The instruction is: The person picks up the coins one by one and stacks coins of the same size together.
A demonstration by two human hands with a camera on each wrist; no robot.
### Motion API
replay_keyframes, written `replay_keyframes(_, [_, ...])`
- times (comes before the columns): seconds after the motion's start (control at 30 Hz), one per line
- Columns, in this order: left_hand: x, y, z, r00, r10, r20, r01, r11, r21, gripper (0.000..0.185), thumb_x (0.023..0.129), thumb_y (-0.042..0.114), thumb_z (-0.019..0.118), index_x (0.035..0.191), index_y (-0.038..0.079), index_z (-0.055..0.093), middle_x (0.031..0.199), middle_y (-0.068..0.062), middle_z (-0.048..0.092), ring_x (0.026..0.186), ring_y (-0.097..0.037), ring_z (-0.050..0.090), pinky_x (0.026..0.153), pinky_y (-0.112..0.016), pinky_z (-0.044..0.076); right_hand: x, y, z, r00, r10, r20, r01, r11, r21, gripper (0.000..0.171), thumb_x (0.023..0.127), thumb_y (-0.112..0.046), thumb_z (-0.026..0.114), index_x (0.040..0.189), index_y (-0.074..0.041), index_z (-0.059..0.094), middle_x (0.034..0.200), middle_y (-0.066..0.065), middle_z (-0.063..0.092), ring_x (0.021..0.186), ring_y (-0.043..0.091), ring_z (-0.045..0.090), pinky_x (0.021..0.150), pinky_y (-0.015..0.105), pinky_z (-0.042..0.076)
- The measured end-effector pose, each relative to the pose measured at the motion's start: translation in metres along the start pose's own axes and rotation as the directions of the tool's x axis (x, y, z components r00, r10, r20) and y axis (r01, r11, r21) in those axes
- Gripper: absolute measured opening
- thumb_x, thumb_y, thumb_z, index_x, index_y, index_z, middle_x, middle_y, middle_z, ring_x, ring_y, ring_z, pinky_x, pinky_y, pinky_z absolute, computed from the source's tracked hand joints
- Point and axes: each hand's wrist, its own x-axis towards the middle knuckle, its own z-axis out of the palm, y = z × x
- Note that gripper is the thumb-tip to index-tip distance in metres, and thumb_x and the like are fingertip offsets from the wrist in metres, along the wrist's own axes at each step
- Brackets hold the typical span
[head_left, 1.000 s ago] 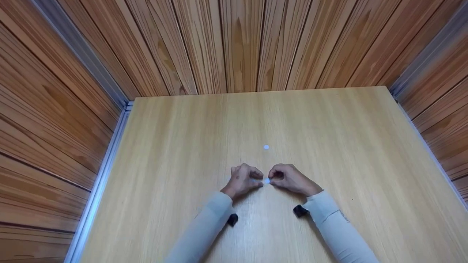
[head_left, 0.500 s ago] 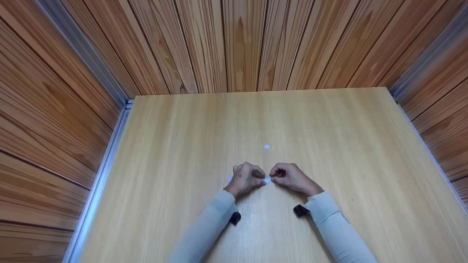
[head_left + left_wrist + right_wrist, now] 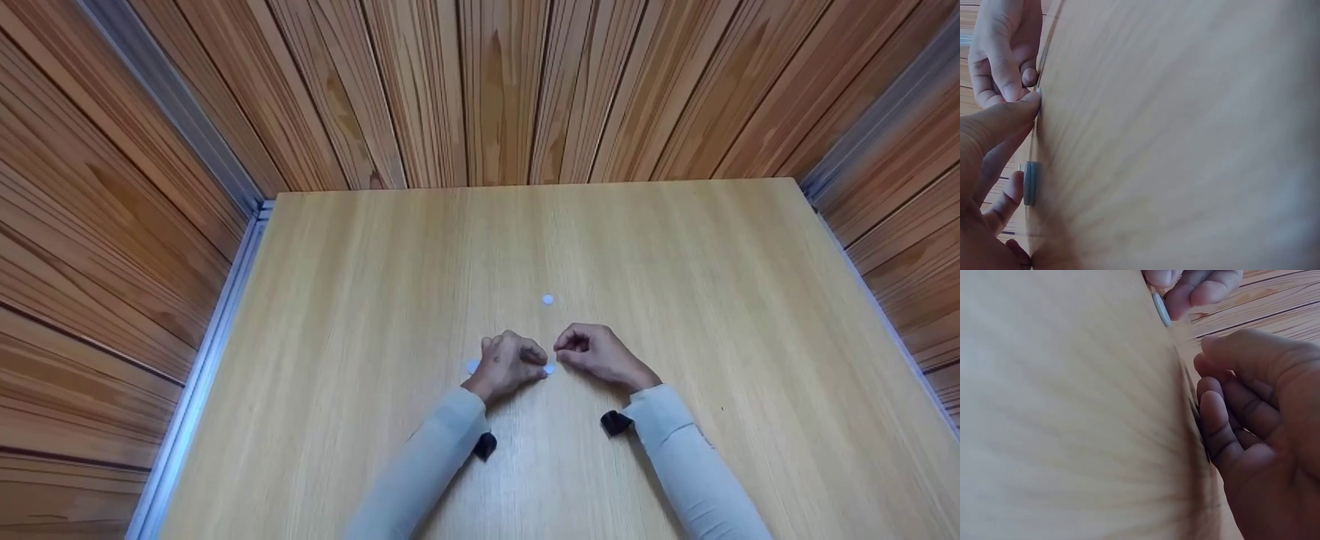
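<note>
Three small pale discs lie on the wooden table (image 3: pixel 675 262), and the one under the hands serves as the landmark. That central disc (image 3: pixel 549 369) lies flat on the table, held under the tip of the left hand's thumb; the left wrist view shows the thumb tip pressing its edge. The left hand (image 3: pixel 510 364) has its fingers curled, thumb on the central disc. A second disc (image 3: pixel 472 366) lies just left of the central disc, beside the left hand's curled outer fingers; whether they touch it cannot be told. The right hand (image 3: pixel 596 352) sits just right of the central disc, fingers curled inward and holding nothing, its fingertips apart from the disc. A third disc (image 3: pixel 547 300) lies beyond the central disc, farther from the person, apart from both hands.
</note>
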Motion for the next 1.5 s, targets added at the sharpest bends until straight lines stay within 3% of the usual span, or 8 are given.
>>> replay_keyframes(0.4, [0.001,-0.002,-0.001,1.000,0.022,-0.005,-0.022,1.000,0.010,0.013,0.080,0.018,0.085,0.092,0.020,0.079,0.086,0.015,0.075,0.092,-0.004,0.066,0.085,-0.040,0.028,0.017,-0.002,-0.007,0.998,0.057,-0.024,-0.056,0.998,0.027,0.004,0.092,-0.003,0.070,0.095,-0.003,0.069,0.092,0.013,0.068,0.077,0.015,0.056,0.068,0.021,0.044])
replay_keyframes(0.63, [0.001,-0.003,0.000,1.000,0.024,-0.016,-0.023,1.000,0.015,0.012,0.080,0.018,0.085,0.090,0.020,0.079,0.084,0.016,0.074,0.091,-0.004,0.066,0.084,-0.039,0.029,0.034,-0.004,-0.011,0.994,0.074,-0.075,-0.076,0.997,-0.016,0.010,0.092,-0.002,0.069,0.089,-0.011,0.066,0.087,0.005,0.066,0.080,0.017,0.058,0.072,0.025,0.045])
replay_keyframes(1.0, [0.001,-0.003,0.001,1.000,-0.003,0.008,0.003,1.000,-0.011,0.011,0.082,0.019,0.084,0.091,0.020,0.080,0.083,0.017,0.074,0.088,-0.001,0.063,0.085,-0.039,0.027,0.060,-0.002,-0.010,0.982,0.087,-0.167,-0.100,0.993,-0.070,0.016,0.092,-0.002,0.068,0.107,-0.001,0.062,0.091,0.007,0.066,0.081,0.018,0.060,0.072,0.025,0.046])
replay_keyframes(1.3, [0.000,-0.003,0.002,0.999,0.034,-0.004,-0.033,0.999,0.009,0.012,0.082,0.018,0.084,0.093,0.020,0.079,0.085,0.016,0.074,0.090,-0.002,0.065,0.086,-0.039,0.029,0.071,0.005,-0.010,0.979,0.077,-0.187,-0.084,0.996,-0.029,0.017,0.092,-0.006,0.071,0.107,-0.001,0.064,0.088,0.007,0.066,0.078,0.018,0.058,0.071,0.024,0.046])
replay_keyframes(1.5, [0.000,-0.002,0.001,0.999,0.038,-0.005,-0.038,0.999,0.005,0.012,0.081,0.019,0.084,0.091,0.019,0.078,0.084,0.015,0.074,0.089,-0.002,0.066,0.087,-0.039,0.029,0.074,0.005,-0.012,0.980,0.064,-0.187,-0.076,0.995,-0.059,0.020,0.091,-0.006,0.073,0.109,0.000,0.066,0.089,0.008,0.066,0.079,0.017,0.057,0.072,0.025,0.045])
